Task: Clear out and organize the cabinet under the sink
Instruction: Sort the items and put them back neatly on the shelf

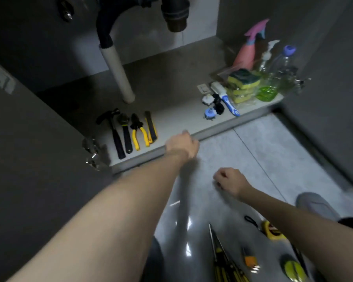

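My left hand (181,145) is at the front edge of the cabinet floor (171,119), just right of the row of tools; its fingers are curled and I see nothing in them; my right hand (229,181) hangs over the tiled floor (273,151), also with the fingers curled in and grasping nothing; both are a little blurred

Inside the cabinet, on the left, four tools lie side by side, each with its long axis running from front to back, heads toward the back wall and handles toward me: the hammer (112,131), the wrench (125,133), the yellow pliers (138,132) and the yellow knife (150,127); the white drain pipe (118,76) stands behind them

In the right corner stand the pink spray bottle (248,49), a pump bottle (266,58) and a clear bottle (283,62); in front of them is a stack of sponges (243,84); the blue brush (227,100) lies with its handle pointing to the front right

On the tiled floor near me lie more tools, among them a tape measure (272,230)
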`<act>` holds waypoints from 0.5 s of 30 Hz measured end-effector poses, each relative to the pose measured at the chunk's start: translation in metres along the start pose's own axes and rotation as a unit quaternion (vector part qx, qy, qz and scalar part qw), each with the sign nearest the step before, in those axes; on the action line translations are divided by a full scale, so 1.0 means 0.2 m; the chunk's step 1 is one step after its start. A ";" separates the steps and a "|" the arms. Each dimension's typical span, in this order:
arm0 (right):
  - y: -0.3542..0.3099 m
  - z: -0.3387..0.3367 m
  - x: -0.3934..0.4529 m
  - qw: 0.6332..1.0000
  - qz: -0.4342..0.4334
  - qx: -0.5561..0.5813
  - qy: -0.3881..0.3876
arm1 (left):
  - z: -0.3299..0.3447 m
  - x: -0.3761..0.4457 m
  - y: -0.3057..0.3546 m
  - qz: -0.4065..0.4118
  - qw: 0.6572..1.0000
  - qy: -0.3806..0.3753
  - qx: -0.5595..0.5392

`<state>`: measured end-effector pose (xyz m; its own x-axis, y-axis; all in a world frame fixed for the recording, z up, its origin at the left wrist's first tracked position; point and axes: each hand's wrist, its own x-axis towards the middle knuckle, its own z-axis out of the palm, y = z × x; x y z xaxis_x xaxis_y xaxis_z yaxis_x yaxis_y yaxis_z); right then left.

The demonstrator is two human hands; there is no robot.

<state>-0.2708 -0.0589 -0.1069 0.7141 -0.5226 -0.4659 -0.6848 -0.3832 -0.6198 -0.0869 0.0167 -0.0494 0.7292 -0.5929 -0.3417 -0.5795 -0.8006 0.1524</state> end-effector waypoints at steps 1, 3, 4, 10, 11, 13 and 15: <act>0.12 -0.02 -0.08 0.999 0.015 -0.038 -0.011 | 0.09 -0.07 0.10 0.013 0.999 -0.035 -0.006; 0.33 -0.06 -0.23 0.994 0.044 -0.094 -0.017 | 0.27 -0.22 0.25 0.040 0.994 -0.100 -0.006; 0.43 -0.08 -0.31 0.993 0.056 -0.105 -0.015 | 0.34 -0.29 0.30 0.048 0.991 -0.129 0.000; 0.76 -0.06 -0.72 0.983 0.076 -0.169 0.001 | 0.70 -0.77 0.33 0.019 0.975 -0.217 -0.036; 0.77 -0.03 -0.77 0.983 0.075 -0.166 -0.004 | 0.75 -0.85 0.29 -0.001 0.975 -0.218 -0.051; 0.77 0.05 -0.85 0.988 0.068 -0.136 -0.020 | 0.84 -1.01 0.19 -0.049 0.972 -0.216 -0.083; 0.74 0.16 -0.91 0.993 0.058 -0.098 -0.039 | 0.95 -1.17 0.09 -0.103 0.963 -0.217 -0.126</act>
<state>-0.4982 0.0031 -0.1338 0.6321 -0.5147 -0.5793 -0.7732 -0.4690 -0.4269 -0.3373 0.1584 -0.1420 0.5674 -0.3711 -0.7350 -0.2929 -0.9253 0.2410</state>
